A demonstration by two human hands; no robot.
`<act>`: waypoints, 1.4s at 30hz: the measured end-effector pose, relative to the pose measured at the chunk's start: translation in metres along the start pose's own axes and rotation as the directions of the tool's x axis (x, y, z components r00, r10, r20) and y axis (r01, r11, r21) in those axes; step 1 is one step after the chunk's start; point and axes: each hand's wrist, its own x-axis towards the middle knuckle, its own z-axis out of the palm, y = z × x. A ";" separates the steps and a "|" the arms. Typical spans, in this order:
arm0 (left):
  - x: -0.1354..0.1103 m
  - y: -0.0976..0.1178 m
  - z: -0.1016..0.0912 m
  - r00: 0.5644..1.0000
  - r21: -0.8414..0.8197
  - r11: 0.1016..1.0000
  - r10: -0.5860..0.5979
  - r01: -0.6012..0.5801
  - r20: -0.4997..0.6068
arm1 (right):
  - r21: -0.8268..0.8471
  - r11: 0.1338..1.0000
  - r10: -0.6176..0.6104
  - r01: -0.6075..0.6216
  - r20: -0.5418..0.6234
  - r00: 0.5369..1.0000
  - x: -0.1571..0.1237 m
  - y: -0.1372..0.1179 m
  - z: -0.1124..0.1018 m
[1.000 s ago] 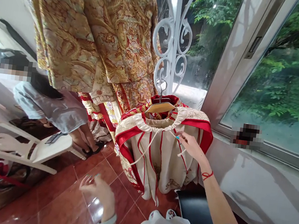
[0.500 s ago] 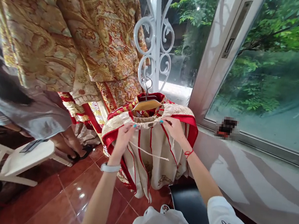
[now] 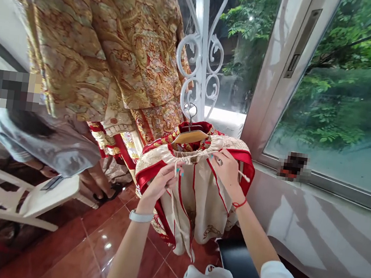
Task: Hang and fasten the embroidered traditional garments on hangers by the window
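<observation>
A cream garment with red trim (image 3: 183, 197) and a gathered drawstring neckline hangs from a wooden hanger (image 3: 190, 137) in front of me. At the left front of the neckline, my left hand (image 3: 161, 182) is closed in a pinch on the white drawstring (image 3: 173, 203), whose loose end hangs down over the front. My right hand (image 3: 227, 171) is closed at the right side of the neckline, with a cord running into its fingers. The cord's knotted tip (image 3: 244, 178) sticks out beyond that hand. The fingertips partly hide the cord.
Gold brocade robes (image 3: 109, 44) hang at the left. Behind the hanger stands a white scrolled metal rack (image 3: 200, 55), beside a window (image 3: 344, 86). A person (image 3: 53, 141) is near a white chair (image 3: 51, 197) at left. A black seat (image 3: 241, 263) stands low by the wall.
Both hands have shifted their hold along the neckline cord. Its loose end, earlier slanting right across the front, now hangs from my left hand; another end now shows beyond my right. The view has shifted slightly.
</observation>
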 end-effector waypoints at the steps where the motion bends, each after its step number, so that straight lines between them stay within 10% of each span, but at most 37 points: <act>1: 0.006 0.003 0.004 0.996 0.070 0.994 0.082 -0.079 -0.034 | 0.056 0.998 -0.001 0.006 -0.101 0.995 0.003 -0.006 0.009; 3: 0.020 0.006 0.012 0.964 0.266 0.937 0.254 -0.225 -0.080 | 0.215 0.976 0.010 0.027 -0.173 0.985 0.009 -0.018 0.028; 6: 0.035 0.006 0.024 0.899 0.531 0.773 0.435 -0.347 -0.045 | 0.424 0.906 -0.052 0.013 0.082 0.995 0.020 -0.028 0.043; 13: 0.036 0.003 0.021 0.845 0.707 0.573 0.530 -0.414 0.065 | 0.479 0.877 -0.182 -0.035 0.400 0.898 0.028 -0.023 0.037; 24: 0.033 0.017 -0.006 0.790 0.874 0.260 0.581 -0.410 0.198 | 0.387 0.920 -0.134 0.070 0.140 0.981 0.021 -0.021 0.036; 29: 0.022 0.014 -0.024 0.793 0.873 0.317 0.598 -0.372 0.120 | 0.343 0.939 0.058 -0.020 -0.102 0.993 0.019 -0.006 0.014; 32: 0.019 0.012 -0.017 0.806 0.793 0.497 0.591 -0.352 -0.013 | 0.525 0.833 0.167 -0.174 0.061 0.984 0.011 -0.007 0.016; 36: 0.018 0.011 -0.004 0.939 0.457 0.847 0.337 -0.273 -0.063 | 0.481 0.836 0.118 -0.263 0.310 0.943 0.011 -0.012 0.010; 42: 0.010 0.021 -0.006 0.916 0.694 0.682 0.392 -0.231 -0.080 | 0.183 0.983 0.010 -0.033 0.130 0.991 0.020 -0.010 -0.020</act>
